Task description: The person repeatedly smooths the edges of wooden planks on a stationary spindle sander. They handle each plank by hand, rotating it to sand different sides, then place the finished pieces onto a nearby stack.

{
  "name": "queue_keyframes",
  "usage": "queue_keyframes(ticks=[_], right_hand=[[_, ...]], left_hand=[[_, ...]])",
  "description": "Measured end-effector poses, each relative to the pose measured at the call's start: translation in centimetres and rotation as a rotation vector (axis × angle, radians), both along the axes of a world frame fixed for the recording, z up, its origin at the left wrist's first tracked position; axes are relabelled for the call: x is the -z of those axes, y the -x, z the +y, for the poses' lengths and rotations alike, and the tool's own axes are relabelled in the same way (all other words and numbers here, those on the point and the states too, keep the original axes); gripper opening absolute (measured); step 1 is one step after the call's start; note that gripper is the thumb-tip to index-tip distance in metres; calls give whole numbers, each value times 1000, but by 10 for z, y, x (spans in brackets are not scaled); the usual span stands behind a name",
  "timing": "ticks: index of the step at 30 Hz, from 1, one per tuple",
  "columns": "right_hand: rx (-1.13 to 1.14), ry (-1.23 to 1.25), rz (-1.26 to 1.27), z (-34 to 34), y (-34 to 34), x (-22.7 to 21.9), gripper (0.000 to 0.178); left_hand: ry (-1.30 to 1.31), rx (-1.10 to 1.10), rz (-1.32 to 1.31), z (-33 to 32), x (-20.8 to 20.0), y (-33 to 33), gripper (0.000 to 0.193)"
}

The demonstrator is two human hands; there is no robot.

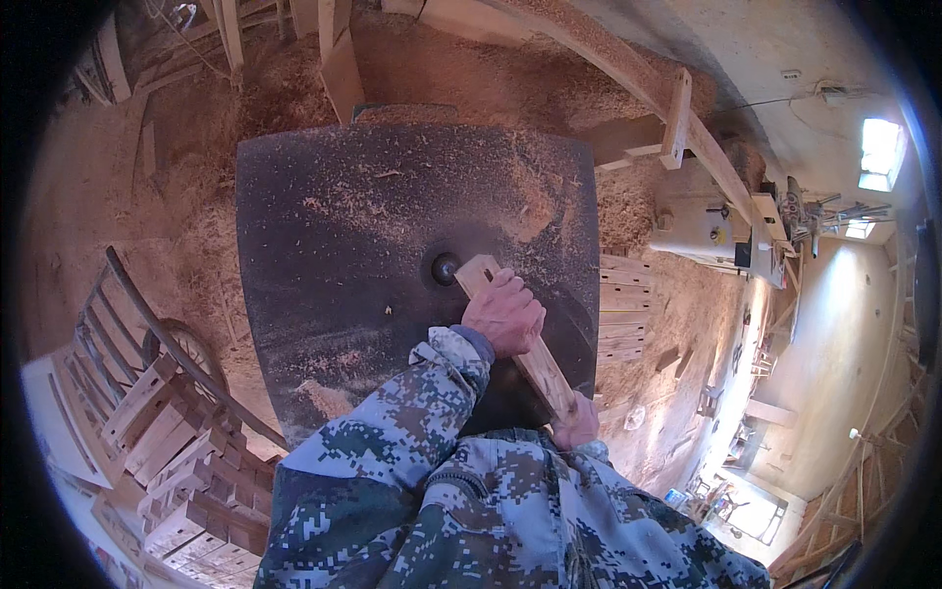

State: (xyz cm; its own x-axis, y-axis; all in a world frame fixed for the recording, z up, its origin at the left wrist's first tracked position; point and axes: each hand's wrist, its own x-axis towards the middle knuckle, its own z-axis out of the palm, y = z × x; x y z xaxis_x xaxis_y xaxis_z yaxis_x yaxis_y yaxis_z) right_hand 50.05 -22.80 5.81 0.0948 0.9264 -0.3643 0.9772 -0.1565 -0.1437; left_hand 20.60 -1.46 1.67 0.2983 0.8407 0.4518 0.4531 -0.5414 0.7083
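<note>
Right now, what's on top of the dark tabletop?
Scattered wood shavings, a round metal fitting and the held wooden piece. The surface beneath the wooden piece, left hand and camouflage sleeve is hidden.

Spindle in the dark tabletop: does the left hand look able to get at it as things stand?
Probably not without letting go: the left hand is close to the spindle, but it grips the wooden piece, whose far end sits beside the spindle.

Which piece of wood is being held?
The piece over the dark table, its far end beside the spindle: left hand and right hand grip it. Stacked pieces, lower left, are untouched.
</note>
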Motion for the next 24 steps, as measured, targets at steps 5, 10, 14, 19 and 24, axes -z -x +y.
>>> queue_keyframes(ticks=[5, 10, 14, 19, 24], right_hand=[[-98, -38, 25, -8, -8, 8, 71], [-193, -54, 17, -11, -15, 9, 74], [-213, -78, 61, -11, -19, 12, 78], [-215, -87, 44, -11, -21, 15, 79], [-208, -74, 49, -6, -9, 6, 70]], left_hand=[[-52, -23, -73, -1, -2, 5, 22], [-16, -25, -93, -9, -6, 14, 21], [-34, -47, -66, -15, -7, 20, 21], [-31, -76, -72, -25, -9, 26, 21], [-13, -110, -3, -36, -15, 32, 19]])
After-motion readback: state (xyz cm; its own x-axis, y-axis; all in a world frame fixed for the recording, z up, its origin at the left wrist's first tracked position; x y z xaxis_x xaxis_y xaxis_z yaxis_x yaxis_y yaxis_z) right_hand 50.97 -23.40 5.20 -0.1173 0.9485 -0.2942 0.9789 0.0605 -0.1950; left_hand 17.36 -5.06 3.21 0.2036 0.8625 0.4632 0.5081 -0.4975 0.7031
